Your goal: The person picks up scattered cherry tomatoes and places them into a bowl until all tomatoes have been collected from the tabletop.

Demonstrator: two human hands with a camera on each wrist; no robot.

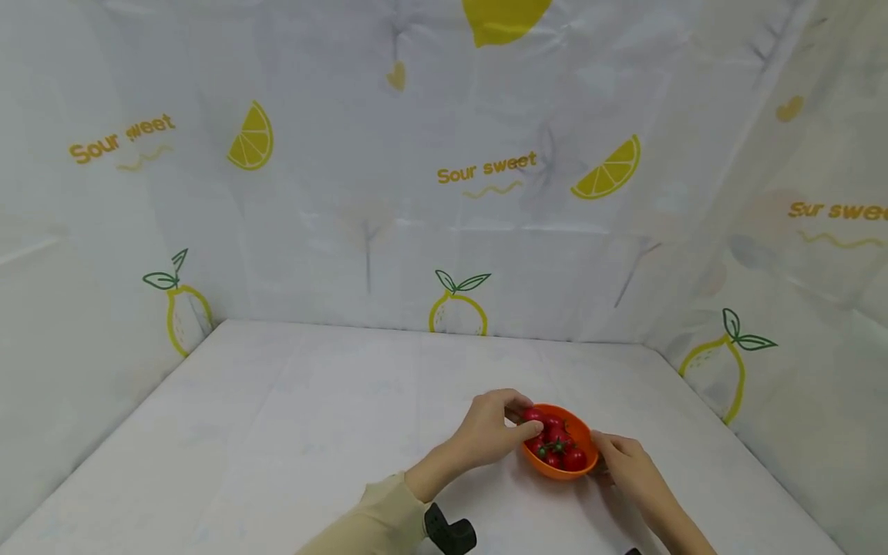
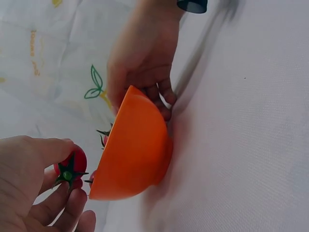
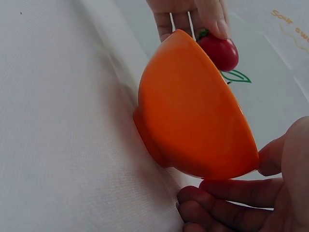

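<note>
An orange bowl (image 1: 560,473) on the white table holds several small red tomatoes (image 1: 557,438) with green stems. My left hand (image 1: 492,428) is at the bowl's left rim and pinches one tomato (image 2: 71,164) between thumb and fingers, seen in the left wrist view with its green calyx outward. The same tomato (image 3: 219,52) shows beyond the bowl in the right wrist view. On the opposite side my right hand (image 1: 627,465) grips the bowl's rim, thumb at the edge and fingers (image 3: 231,193) under its outer wall.
The white-covered table (image 1: 277,432) stretches out around the bowl. A white sheet (image 1: 312,216) printed with lemons and lettering rises behind and at both sides. A dark wrist strap (image 1: 449,530) sits on the left sleeve.
</note>
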